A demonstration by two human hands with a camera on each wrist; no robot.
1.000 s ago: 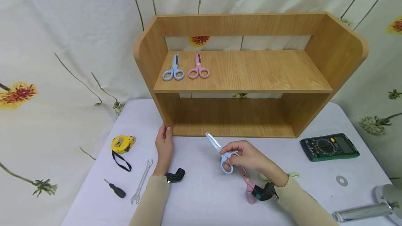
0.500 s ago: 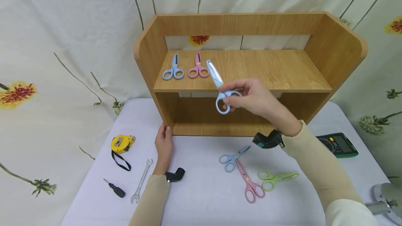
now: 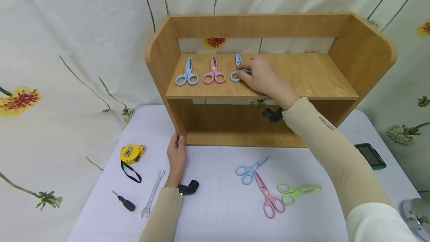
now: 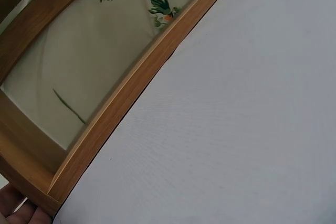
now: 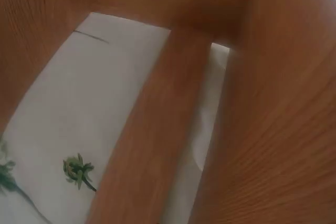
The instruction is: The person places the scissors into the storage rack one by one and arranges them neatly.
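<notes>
On the upper board of a wooden shelf [image 3: 295, 75], my right hand [image 3: 263, 77] pinches the handles of light blue scissors [image 3: 239, 59], blades pointing to the back. The hand covers part of their loops. To their left lie pink scissors [image 3: 214, 72] and another blue pair [image 3: 188, 73], also pointing back. My left hand [image 3: 176, 156] grips the shelf's lower left front corner, its fingers [image 4: 23, 211] at the wood in the left wrist view. In front of the shelf, blue scissors [image 3: 248, 170], pink scissors [image 3: 267, 197] and green scissors [image 3: 297, 191] lie on the table.
Left on the white table [image 3: 215, 212] are a yellow tape measure [image 3: 131, 154], a screwdriver [image 3: 125, 201] and a wrench [image 3: 153, 193]. At right a multimeter [image 3: 371, 156] is partly behind my right sleeve, with a metal object [image 3: 414, 212] near the edge.
My right hand has carried the blue scissors from above the table up and back onto the upper board, right of the pink pair. The left hand has stayed at the shelf corner.
</notes>
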